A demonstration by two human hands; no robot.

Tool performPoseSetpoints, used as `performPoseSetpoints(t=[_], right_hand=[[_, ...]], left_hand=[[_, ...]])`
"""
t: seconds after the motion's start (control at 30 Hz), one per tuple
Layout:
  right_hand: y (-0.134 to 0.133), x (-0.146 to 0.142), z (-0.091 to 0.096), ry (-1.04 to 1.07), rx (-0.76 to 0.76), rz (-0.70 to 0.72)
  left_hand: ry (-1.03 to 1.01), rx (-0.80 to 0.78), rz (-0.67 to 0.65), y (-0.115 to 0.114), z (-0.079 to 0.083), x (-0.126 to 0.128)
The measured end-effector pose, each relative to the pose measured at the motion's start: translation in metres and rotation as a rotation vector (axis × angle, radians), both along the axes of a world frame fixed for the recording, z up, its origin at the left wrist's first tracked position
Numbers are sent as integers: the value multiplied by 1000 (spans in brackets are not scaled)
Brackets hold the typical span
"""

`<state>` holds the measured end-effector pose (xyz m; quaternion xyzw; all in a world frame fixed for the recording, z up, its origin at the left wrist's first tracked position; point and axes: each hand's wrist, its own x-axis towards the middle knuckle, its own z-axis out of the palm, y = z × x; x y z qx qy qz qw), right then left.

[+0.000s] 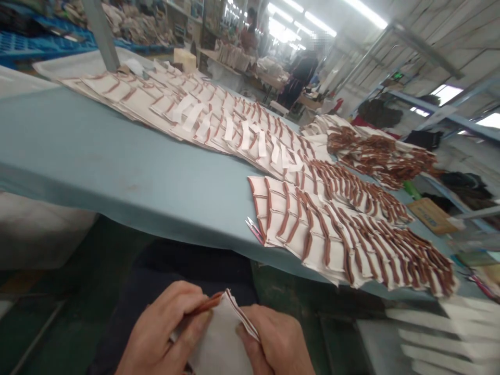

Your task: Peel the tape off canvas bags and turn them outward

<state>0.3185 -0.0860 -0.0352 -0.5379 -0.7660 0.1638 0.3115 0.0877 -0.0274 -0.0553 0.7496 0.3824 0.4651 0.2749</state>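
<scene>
A long blue-green table [156, 156] is seen slanting across the middle, its near edge lying between the hands and the laid-out cloth. At the right, part of the background is blocked by a metal rack [437, 112], on which dark bundles are heaped. Over the table, a far row of pale cloth pieces [128, 99] with brown edges is spread in overlapping layers, and a shorter near row [318, 229] is fanned out beside it. Behind them, a brown-and-white cloth pile [380, 148] is heaped. In the background, 1 person in dark clothes [300, 75] is seen standing. The far left end of the table is crossed by a grey post [100, 36]. At the lower right, a white stack [449, 333] is blurred.

Below the table edge, over a dark lap [187, 265], 1 folded pale cloth [222, 338] with brown edging is held between 2 hands. By the left hand [167, 328] its brown edge is pinched between thumb and bent fingers; by the right hand [273, 333] the opposite layered edge is pinched likewise.

A brown box [433, 214] is placed near the right end. White strips [245, 136] are laid across the far row. Small snips [254, 230] are left just beside the near row.
</scene>
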Motion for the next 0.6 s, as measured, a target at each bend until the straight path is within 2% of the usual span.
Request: performPoseSetpoints(t=[0.1,0.17,0.23,0.37,0.47,0.6], right_hand=[[24,-1,20,-142,122,62],[31,-2,29,-169,158,43],[31,-2,30,-152,155,16],[25,-5,18,-93,176,-24],[28,-9,14,-91,191,-15],[49,-9,24,-197,212,48]], left_hand=[[118,187,143,10,-4,3],[162,263,166,16,-3,3],[175,298,175,19,-2,4],[151,322,212,12,-2,12],[62,226,205,7,0,16],[-32,-116,112,12,13,5]])
